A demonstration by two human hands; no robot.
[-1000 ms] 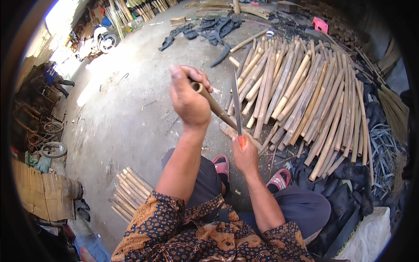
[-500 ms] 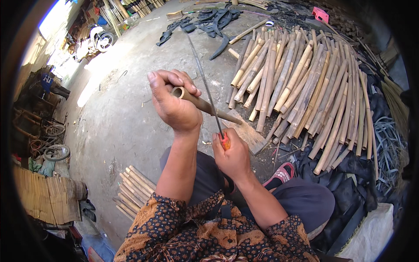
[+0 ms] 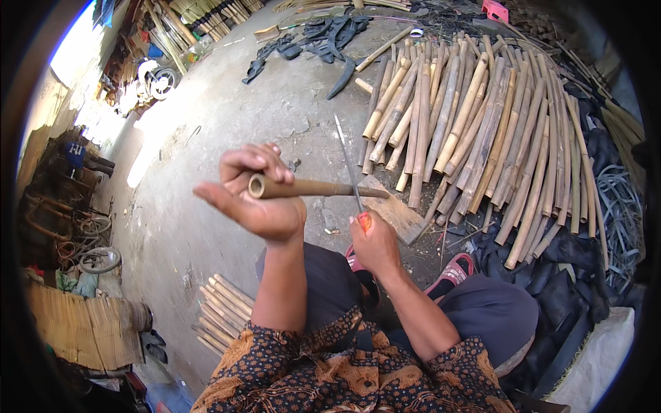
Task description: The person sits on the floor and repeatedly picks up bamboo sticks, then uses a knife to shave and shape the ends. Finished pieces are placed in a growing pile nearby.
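Note:
A short bamboo pole (image 3: 320,188) lies almost level across my left palm, its hollow cut end toward the left. The fingers of my left hand (image 3: 267,219) curl loosely over the pole, while the thumb sticks out away from it. My right hand (image 3: 377,246) is closed round the red-orange handle of a long, thin knife (image 3: 346,150). Its blade crosses the pole near the far end and points up and away. Under that end is a wooden board (image 3: 401,215) strewn with shavings; I cannot tell whether the pole touches it.
A big heap of cut bamboo poles (image 3: 475,131) fills the right side. A smaller bundle of poles (image 3: 224,310) lies by my left knee. Dark rubber-like strips (image 3: 330,41) are on the floor ahead. Bicycle wheels (image 3: 100,260) and a bamboo mat (image 3: 82,323) are at left.
My left hand has dropped and shifted left, its thumb swinging outward, and the pole now lies more level. The knife has moved toward the pole's far end, with my right hand slightly lower and rightward.

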